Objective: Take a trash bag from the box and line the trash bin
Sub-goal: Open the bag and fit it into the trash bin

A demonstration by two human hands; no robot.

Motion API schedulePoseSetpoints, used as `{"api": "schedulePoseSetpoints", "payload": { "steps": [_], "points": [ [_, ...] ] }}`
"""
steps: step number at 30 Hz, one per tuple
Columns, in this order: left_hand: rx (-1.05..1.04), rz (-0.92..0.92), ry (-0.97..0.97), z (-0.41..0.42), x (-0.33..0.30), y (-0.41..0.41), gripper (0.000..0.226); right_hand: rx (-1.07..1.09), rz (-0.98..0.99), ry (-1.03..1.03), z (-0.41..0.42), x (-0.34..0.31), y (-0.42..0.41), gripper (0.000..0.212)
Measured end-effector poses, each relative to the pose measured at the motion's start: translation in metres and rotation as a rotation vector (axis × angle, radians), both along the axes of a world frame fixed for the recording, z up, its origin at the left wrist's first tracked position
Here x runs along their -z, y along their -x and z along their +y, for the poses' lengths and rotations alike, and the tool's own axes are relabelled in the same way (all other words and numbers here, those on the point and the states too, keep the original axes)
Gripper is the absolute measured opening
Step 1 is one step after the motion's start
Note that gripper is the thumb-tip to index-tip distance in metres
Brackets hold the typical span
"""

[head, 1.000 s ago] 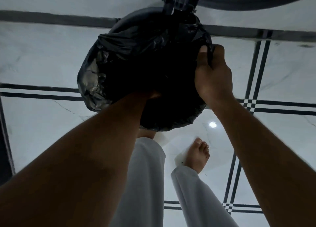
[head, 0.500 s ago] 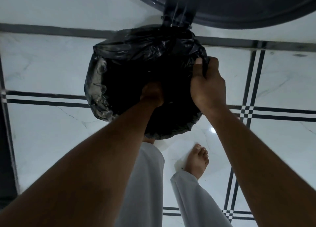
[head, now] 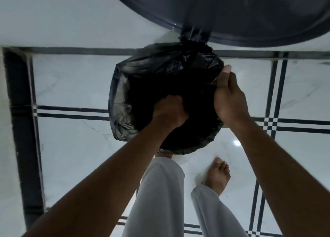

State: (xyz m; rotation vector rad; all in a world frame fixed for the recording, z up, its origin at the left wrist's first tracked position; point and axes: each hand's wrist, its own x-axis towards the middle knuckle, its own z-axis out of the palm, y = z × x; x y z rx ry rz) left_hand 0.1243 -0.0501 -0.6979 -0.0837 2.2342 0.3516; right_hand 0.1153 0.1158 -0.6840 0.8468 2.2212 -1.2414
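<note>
Head view: my left hand [head: 169, 112] reaches inside the bag [head: 160, 87], fingers curled, pushing it down; my right hand [head: 229, 96] grips its edge over the bin [head: 205, 145] rim, anchoring it.

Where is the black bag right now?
The bag sits mid-frame in the head view, draped over the bin under its raised lid, with the left hand pushed inside and the right hand gripping its edge.

No text, label, brand or number can be read anywhere in the view. The black trash bag [head: 160, 72] and the dark bin lid [head: 250, 13] carry no legible print.
</note>
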Motion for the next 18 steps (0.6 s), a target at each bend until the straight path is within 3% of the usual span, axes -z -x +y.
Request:
{"api": "schedulePoseSetpoints", "payload": {
  "steps": [1, 4, 6, 8, 11, 16, 18],
  "points": [
    [-0.022, 0.140, -0.053, 0.000, -0.016, -0.004, 0.028, 0.013, -0.005, 0.013, 0.001, -0.004, 0.001, 0.069],
    [-0.086, 0.801, -0.169, -0.020, -0.063, -0.026, 0.020, 0.045, 0.019, 0.002, 0.004, -0.016, -0.001, 0.073],
    [-0.100, 0.945, -0.049, -0.042, -0.076, -0.019, 0.034, 0.062, 0.051, -0.018, 0.005, -0.024, -0.004, 0.072],
    [-0.144, 0.802, 0.054, -0.061, -0.072, -0.002, 0.047, 0.059, 0.046, -0.004, 0.005, -0.031, -0.007, 0.065],
    [-0.207, 0.555, -0.084, -0.081, -0.054, 0.027, 0.047, 0.052, -0.010, 0.061, -0.001, -0.034, -0.013, 0.064],
    [-0.774, 0.480, -0.200, -0.098, -0.035, 0.077, 0.018, 0.094, -0.084, 0.074, -0.008, -0.025, -0.015, 0.066],
    [-0.935, 0.273, -0.260, -0.103, -0.025, 0.102, 0.016, 0.129, -0.095, 0.088, -0.010, -0.022, -0.013, 0.067]
  ]
}}
